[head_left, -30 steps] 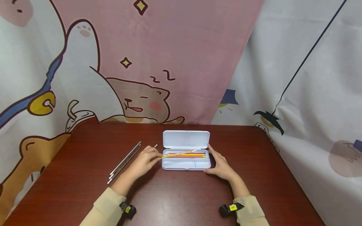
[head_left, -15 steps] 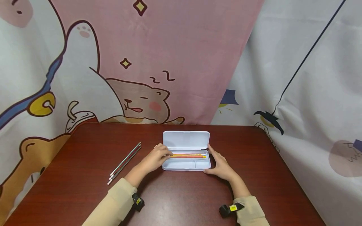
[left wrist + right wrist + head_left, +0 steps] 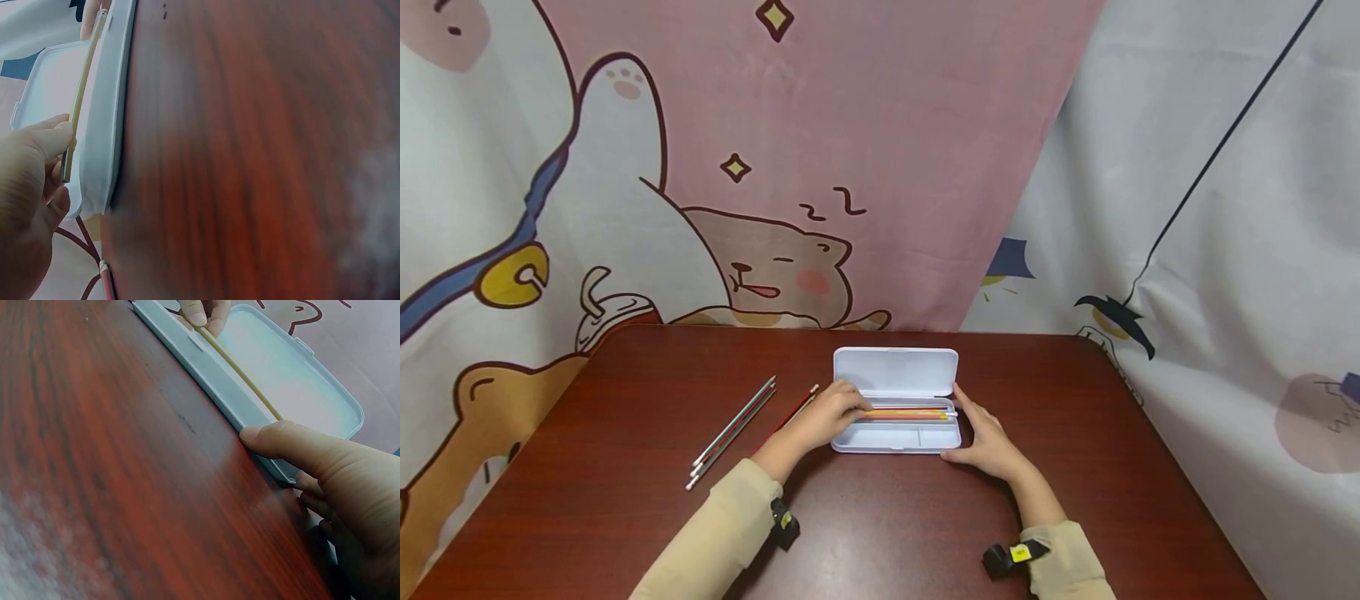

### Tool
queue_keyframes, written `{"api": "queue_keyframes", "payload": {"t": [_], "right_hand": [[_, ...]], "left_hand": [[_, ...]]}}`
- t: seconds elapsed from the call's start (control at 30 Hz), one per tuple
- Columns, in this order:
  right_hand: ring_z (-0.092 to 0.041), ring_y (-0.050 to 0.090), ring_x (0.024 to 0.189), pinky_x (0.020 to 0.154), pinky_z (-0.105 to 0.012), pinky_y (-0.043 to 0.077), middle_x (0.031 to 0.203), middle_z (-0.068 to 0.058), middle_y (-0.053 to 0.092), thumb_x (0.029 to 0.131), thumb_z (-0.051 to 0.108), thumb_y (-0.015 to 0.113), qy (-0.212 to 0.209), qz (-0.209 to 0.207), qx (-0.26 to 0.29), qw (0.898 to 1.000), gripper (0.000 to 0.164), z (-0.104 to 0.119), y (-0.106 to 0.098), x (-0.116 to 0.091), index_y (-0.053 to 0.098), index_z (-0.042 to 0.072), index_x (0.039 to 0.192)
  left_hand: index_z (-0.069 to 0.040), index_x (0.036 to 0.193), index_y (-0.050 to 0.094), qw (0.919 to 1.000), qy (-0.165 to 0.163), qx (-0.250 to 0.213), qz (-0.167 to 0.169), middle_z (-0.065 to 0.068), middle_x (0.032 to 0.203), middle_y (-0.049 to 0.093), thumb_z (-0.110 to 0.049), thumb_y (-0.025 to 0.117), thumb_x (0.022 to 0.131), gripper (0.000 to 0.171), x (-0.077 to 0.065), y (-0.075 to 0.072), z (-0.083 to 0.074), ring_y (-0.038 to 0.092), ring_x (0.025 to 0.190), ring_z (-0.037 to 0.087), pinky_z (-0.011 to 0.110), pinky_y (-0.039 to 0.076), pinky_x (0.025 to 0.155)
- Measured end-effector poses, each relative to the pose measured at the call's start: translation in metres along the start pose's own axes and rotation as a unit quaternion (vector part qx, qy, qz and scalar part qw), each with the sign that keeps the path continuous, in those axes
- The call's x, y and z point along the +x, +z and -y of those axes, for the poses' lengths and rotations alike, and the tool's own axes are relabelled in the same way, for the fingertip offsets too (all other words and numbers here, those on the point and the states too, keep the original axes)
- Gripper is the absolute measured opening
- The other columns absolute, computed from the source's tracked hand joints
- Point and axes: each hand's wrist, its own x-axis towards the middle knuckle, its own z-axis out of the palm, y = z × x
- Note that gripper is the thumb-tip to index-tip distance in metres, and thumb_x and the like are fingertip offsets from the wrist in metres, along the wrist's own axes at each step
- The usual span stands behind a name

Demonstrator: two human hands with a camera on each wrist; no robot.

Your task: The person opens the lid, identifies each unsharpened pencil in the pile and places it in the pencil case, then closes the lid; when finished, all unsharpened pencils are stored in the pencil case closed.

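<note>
A white pencil case (image 3: pixel 874 438) lies on the table with its lid (image 3: pixel 895 372) raised at the back. My left hand (image 3: pixel 827 414) is over the case's left end and pinches a yellow pencil (image 3: pixel 81 94) between thumb and fingers. That pencil stretches lengthwise along the case, its far end by my right hand in the left wrist view. Beneath it, other pencils (image 3: pixel 904 410) lie in the rear compartment, partly hidden. My right hand (image 3: pixel 988 437) grips the case's right end, the thumb (image 3: pixel 269 439) at the front edge and the fingers round the end and back.
To the left, several green and red pencils (image 3: pixel 730 433) lie slanted on the brown table (image 3: pixel 887 525). Closer to my left forearm rests another red and dark pencil group (image 3: pixel 799 406), partly covered by that hand. A printed cloth (image 3: pixel 880 167) hangs behind the table.
My left hand has moved right with the yellow pencil, which has swung from slanted to lengthwise over the case. Pencils behind that hand have come into view. My right hand has stayed put.
</note>
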Motion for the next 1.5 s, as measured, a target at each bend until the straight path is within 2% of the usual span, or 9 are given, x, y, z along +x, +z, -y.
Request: {"api": "queue_keyframes", "payload": {"t": [0.37, 1.0, 1.2, 1.5], "right_hand": [[-0.035, 0.037, 0.128, 0.101, -0.058, 0.02, 0.138, -0.013, 0.047, 0.067, 0.033, 0.086, 0.004, 0.003, 0.001, 1.0, 0.112, 0.002, 0.0, -0.001, 0.017, 0.016, 0.154], [-0.034, 0.037, 0.129, 0.101, -0.058, 0.019, 0.139, -0.012, 0.047, 0.067, 0.034, 0.086, 0.01, 0.004, -0.004, 1.0, 0.113, 0.0, 0.001, 0.0, 0.016, 0.017, 0.154], [-0.035, 0.036, 0.129, 0.101, -0.059, 0.019, 0.14, -0.012, 0.046, 0.068, 0.034, 0.086, 0.011, 0.003, 0.0, 1.0, 0.112, 0.002, 0.0, 0.0, 0.017, 0.016, 0.154], [-0.035, 0.036, 0.129, 0.101, -0.059, 0.019, 0.14, -0.013, 0.047, 0.068, 0.033, 0.086, 0.011, 0.002, -0.003, 1.0, 0.112, 0.002, 0.0, 0.0, 0.017, 0.016, 0.154]], "left_hand": [[-0.004, 0.091, 0.073, 1.0, 0.001, -0.004, 0.005, 0.004, 0.085, 0.065, 0.0, 0.071, 0.083, 0.01, -0.002, 0.011, 0.007, 0.055, 0.087, 0.021, 0.032, 0.044, 0.079], [-0.004, 0.09, 0.073, 0.9992, -0.032, -0.014, 0.022, 0.003, 0.085, 0.063, 0.001, 0.069, 0.084, 0.009, -0.004, 0.004, 0.003, 0.054, 0.09, 0.021, 0.034, 0.045, 0.081], [-0.003, 0.091, 0.073, 0.9996, -0.025, -0.016, -0.004, 0.003, 0.085, 0.064, 0.001, 0.07, 0.084, 0.009, -0.004, 0.006, 0.002, 0.055, 0.089, 0.022, 0.034, 0.045, 0.081], [-0.002, 0.095, 0.073, 0.9965, -0.054, -0.03, -0.056, 0.005, 0.09, 0.066, 0.0, 0.072, 0.082, 0.014, -0.01, 0.0, -0.008, 0.056, 0.091, 0.022, 0.038, 0.045, 0.08]]}}
